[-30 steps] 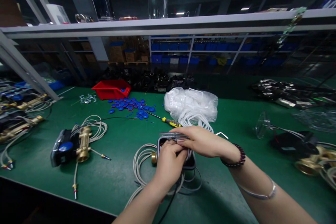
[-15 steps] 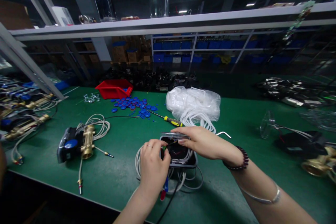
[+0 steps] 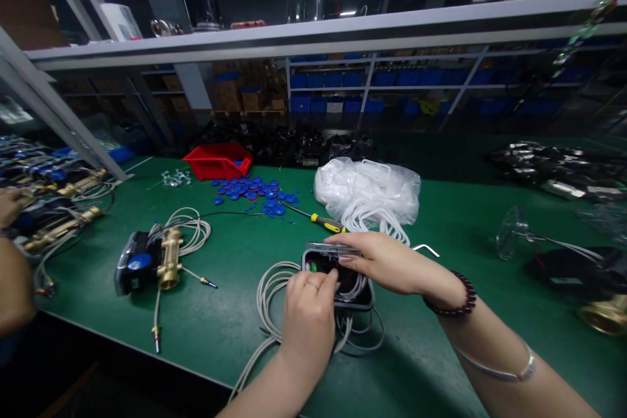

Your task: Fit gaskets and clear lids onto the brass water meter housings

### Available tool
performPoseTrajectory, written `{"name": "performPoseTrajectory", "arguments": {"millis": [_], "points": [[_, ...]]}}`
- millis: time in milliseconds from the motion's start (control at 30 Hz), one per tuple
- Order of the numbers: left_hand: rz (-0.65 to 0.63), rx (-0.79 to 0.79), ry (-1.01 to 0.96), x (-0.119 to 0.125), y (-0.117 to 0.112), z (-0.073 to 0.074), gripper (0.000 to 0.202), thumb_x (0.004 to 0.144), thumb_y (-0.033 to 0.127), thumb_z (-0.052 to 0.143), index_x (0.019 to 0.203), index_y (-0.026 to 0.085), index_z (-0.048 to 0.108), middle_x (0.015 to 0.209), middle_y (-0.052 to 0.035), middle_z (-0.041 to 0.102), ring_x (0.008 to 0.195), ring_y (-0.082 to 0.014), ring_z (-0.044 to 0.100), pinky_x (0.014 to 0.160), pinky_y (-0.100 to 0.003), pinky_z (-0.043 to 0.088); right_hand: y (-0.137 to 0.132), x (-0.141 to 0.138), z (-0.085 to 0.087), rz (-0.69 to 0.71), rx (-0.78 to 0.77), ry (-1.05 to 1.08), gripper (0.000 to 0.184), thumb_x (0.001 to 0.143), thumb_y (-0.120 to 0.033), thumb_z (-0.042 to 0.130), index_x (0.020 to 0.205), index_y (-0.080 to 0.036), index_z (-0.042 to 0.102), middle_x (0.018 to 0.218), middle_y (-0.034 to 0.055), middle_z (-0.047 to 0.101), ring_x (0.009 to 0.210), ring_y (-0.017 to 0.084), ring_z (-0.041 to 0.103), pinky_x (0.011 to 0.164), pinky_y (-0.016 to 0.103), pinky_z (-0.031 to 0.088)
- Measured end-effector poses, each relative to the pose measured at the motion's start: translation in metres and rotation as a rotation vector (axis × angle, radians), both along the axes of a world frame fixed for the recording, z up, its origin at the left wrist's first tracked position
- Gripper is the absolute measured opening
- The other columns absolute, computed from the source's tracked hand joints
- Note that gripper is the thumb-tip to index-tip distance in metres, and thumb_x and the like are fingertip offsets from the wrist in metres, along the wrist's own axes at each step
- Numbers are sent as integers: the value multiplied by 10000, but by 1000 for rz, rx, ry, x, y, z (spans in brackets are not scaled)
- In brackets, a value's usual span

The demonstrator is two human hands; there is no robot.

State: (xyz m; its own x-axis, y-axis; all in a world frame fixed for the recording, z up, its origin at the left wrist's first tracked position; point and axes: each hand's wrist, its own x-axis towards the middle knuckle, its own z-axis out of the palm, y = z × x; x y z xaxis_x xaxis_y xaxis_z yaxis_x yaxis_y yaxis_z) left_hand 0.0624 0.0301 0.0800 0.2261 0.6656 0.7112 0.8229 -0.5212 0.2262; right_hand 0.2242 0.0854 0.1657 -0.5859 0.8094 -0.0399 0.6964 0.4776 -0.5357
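Note:
A black open-topped housing [image 3: 365,300] with wires inside sits on the green bench in front of me. My right hand [image 3: 385,261] grips a clear cover [image 3: 326,247] tilted up over the housing's far side, thumb below and fingers on top. My left hand [image 3: 311,307] reaches over the near left edge, its fingers curled together inside; whatever they pinch is hidden. A small green part [image 3: 312,267] shows inside, left of my fingertips. Coiled grey cables [image 3: 267,297] lie beside and below the housing.
Behind the housing are a yellow-black screwdriver [image 3: 329,224], a hex key [image 3: 427,249] and a plastic bag of white rings [image 3: 367,189]. Blue caps [image 3: 252,187] lie before a red bin [image 3: 218,162]. A brass-fitted meter [image 3: 169,258] stands left. Another person's arm [image 3: 14,274] is at far left.
My left hand has shifted right over the housing, uncovering its left corner and the green part. My right hand keeps its hold on the cover. Another person's arm has appeared at far left.

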Motion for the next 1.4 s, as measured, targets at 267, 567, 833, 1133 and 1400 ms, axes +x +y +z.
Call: {"name": "performPoseTrajectory", "arguments": {"millis": [267,567,833,1133,1400], "points": [[238,-114,-69,-9,28,14,238,647,200,809,699,176,578,779,-33,594,757,-228,541,668,-339,420,2,1,0,3,-13,5,357,877,-188,505,1228,-175,568,1183,73,635,1064,263,585,907,401,448],[-8,14,-71,-11,40,18,558,721,203,756,1186,182,449,1082,-98,591,1018,-253,569,909,-420,470,1,0,-3,4,11,-15,359,886,-193,511,1240,-153,559,1233,89,606,1104,272,569,920,410,447],[10,77,-148,-7,30,22,417,793,237,678,1155,149,489,1024,-118,610,996,-261,585,864,-426,512,-2,1,-3,5,25,-16,355,887,-182,512,1239,-187,555,1230,69,610,1107,255,569,927,391,446],[-385,-65,21,-12,-6,6,210,920,308,499,968,129,597,830,-67,703,760,-176,669,689,-274,550,-3,-1,1,-23,-6,-34,358,885,-173,505,1239,-162,557,1218,75,617,1109,254,571,940,393,442],[-68,-352,88,11,11,6,81,801,181,651,723,189,671,658,-20,688,604,-185,668,551,-257,515,-5,3,6,11,-6,-44,396,874,-238,519,1261,-157,545,1247,84,598,1123,255,564,958,385,440]]}}
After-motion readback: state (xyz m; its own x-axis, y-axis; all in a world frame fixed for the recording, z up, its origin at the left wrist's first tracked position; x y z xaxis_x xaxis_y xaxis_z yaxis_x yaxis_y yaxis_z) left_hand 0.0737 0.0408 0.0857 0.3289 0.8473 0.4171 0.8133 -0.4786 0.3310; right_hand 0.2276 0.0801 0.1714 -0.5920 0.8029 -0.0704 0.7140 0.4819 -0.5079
